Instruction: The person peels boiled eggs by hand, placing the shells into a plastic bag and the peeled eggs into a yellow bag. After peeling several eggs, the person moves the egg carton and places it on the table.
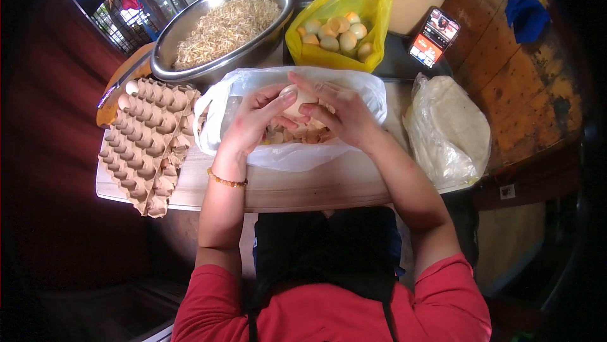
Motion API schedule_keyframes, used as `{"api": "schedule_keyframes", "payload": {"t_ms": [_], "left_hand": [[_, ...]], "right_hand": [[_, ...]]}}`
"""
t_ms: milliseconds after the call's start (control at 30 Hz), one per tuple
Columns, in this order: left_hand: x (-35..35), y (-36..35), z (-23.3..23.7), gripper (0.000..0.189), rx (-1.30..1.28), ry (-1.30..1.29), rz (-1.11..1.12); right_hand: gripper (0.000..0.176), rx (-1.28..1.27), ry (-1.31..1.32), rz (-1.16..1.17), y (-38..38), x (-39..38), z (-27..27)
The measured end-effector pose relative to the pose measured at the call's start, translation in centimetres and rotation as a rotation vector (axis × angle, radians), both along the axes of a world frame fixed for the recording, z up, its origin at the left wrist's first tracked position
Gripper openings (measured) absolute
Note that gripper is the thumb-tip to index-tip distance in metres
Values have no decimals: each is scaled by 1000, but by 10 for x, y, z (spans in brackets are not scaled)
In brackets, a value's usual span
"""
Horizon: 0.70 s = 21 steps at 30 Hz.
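A pale egg [302, 102] sits between my two hands over an open white plastic bag [284, 157]. My left hand [258, 114] is curled round its left side, the thumb lying across the front of the shell. Fingers of my right hand [341, 111] bend over the egg from the other side, with the fingertips at its surface. Broken eggshells [310, 133] lie in the bag just below both hands, partly hidden by them. Past the bag, a yellow plastic bag [373, 32] holds several peeled-looking eggs [346, 40], brownish and whitish.
On the left, a cardboard egg tray [148, 143] carries a couple of white eggs [131, 87] at its far corner. A metal basin [281, 4] of bean sprouts [227, 26] stands behind. To the right are a wrapped clear plastic bag [449, 130], a propped phone [435, 37] and a large tub [411, 0].
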<state>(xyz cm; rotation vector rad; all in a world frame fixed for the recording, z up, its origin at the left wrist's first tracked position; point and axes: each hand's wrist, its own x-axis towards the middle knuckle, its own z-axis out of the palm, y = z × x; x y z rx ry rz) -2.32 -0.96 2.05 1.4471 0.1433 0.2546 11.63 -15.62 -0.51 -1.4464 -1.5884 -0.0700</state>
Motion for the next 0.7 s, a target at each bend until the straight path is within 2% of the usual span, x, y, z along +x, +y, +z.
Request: {"api": "schedule_keyframes", "payload": {"t_ms": [233,333,433,567,700], "left_hand": [[2,1,-4,41,-13,-14,-4],[4,0,-6,40,39,-52,11],[4,-2,-4,40,53,-37,11],[4,-1,-3,38,14,-20,9],[0,0,2,36,-20,-22,44]], "right_hand": [[45,-44,120,5,-4,-6,9],[40,-21,32,-23,-4,1,6],[34,40,69,-10,-3,-1,6],[33,-12,7,-93,-4,2,9],[35,118,111,-99,0,3,8]]}}
